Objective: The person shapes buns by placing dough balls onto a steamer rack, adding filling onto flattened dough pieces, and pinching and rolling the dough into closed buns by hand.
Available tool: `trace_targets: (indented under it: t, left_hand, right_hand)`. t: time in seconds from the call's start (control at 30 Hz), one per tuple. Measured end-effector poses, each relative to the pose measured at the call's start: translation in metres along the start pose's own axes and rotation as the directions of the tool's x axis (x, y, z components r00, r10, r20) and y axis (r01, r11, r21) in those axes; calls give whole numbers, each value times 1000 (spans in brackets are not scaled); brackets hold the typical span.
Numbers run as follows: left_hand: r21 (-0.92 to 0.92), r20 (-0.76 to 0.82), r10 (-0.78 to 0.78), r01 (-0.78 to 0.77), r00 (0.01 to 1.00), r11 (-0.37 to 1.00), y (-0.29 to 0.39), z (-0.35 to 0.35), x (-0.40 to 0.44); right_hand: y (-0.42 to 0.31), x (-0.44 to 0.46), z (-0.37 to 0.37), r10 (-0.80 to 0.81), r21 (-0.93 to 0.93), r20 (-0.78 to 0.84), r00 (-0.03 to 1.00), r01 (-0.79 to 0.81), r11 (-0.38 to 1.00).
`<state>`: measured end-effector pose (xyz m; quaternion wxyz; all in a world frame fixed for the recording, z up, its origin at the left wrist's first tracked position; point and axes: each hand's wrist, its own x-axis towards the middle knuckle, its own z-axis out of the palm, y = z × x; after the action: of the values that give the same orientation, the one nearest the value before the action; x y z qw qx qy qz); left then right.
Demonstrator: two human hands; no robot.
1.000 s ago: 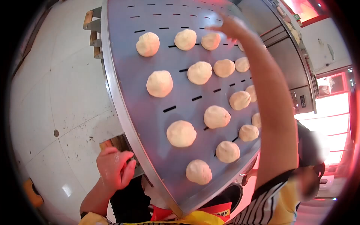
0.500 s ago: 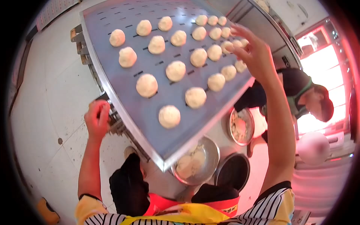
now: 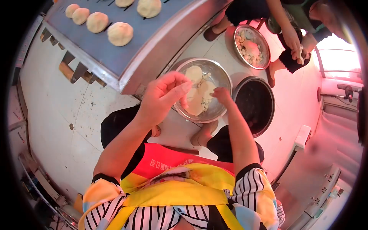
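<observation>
A metal bowl (image 3: 227, 82) stands on the floor between my feet, with flat pale dough rounds (image 3: 194, 73) and chopped bits in it. My left hand (image 3: 163, 96) is over the bowl's left side, fingers curled and thumb toward the fingertips; whether anything is between them is too small to tell. My right hand (image 3: 222, 94) reaches into the bowl's right part, its fingertips at a dough round; whether they grip it is hard to see. Round dough balls (image 3: 120, 33) sit on the slotted blue-grey surface (image 3: 88, 44) at the upper left.
Right of the bowl is a dark round pan (image 3: 253, 105). Farther back stands another metal bowl (image 3: 237, 28) with dough pieces. A co-worker's hands (image 3: 299, 48) hold a piece of dough at the upper right. The surface's metal corner (image 3: 122, 85) juts out near my left forearm.
The view has swung down from the slotted surface to the bowl. My right hand has come from above the dough balls into the bowl, and my left hand from the surface's edge to over the bowl.
</observation>
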<state>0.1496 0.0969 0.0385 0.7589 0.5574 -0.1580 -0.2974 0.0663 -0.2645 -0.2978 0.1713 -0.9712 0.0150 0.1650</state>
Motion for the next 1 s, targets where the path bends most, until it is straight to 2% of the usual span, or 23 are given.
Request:
trace_targets:
  t: [0.1, 0.2, 0.3, 0.4, 0.5, 0.57, 0.6, 0.67, 0.7, 0.77, 0.83, 0.87, 0.9, 0.93, 0.97, 1.0]
  left_hand:
    - [35, -55, -180, 183, 982, 983, -38, -16, 10]
    - [101, -85, -266, 274, 960, 956, -39, -15, 16]
    - [179, -92, -310, 322, 946, 930, -38, -15, 18]
    - [222, -83, -371, 380, 925, 898, -44, -14, 21]
    - [307, -21, -399, 386, 917, 870, -44, -10, 26]
    - [343, -10, -408, 387, 913, 856, -40, -8, 27]
    - [380, -10, -405, 378, 914, 844, -40, -8, 27]
    - [452, -7, -390, 351, 921, 820, -41, -8, 31]
    - [478, -27, -365, 333, 931, 813, -44, -8, 32]
    - [529, -60, -306, 290, 950, 798, -55, -9, 34]
    - [502, -123, -156, 197, 980, 842, -75, -9, 38]
    - [489, -155, -80, 147, 985, 860, -83, -8, 40]
    - [342, -128, -180, 214, 975, 915, -84, -7, 44]
    - [94, -113, -282, 292, 953, 952, -93, -2, 44]
    - [-154, -66, -380, 367, 923, 917, -106, 2, 45]
    - [-385, 11, -468, 436, 884, 814, -110, 8, 45]
  right_hand:
    - [-48, -7, 43, 207, 73, 170, 963, -222, 972]
    - [-69, -13, 82, 403, 358, 317, 859, -502, 787]
    - [-107, -23, 97, 619, 249, 258, 742, -670, 700]
    - [-130, -27, 94, 727, 237, 79, 682, -721, 651]
    - [-132, -27, 90, 537, 337, 91, 838, -534, 776]
    - [-140, -30, 77, 228, 171, -92, 969, -211, 962]
    - [-145, -33, 69, 48, 60, -156, 987, -39, 997]
    - [-119, -33, 73, 210, 272, -175, 962, -158, 949]
    - [-100, -32, 70, 290, 373, -175, 941, -209, 904]
    - [-81, -30, 3, 412, 627, 259, 874, -477, 617]
    - [-98, -43, -75, 433, 888, 333, 837, -434, 155]
    - [-105, -51, -103, 377, 944, 296, 877, -330, 27]
    - [-114, -59, -127, 325, 970, 241, 915, -218, -107]
    - [-124, -68, -152, 279, 964, 172, 945, -103, -245]
    - [-141, -79, -179, 277, 961, 126, 952, -48, -272]
    - [-163, -91, -204, 279, 954, 82, 957, 6, -301]
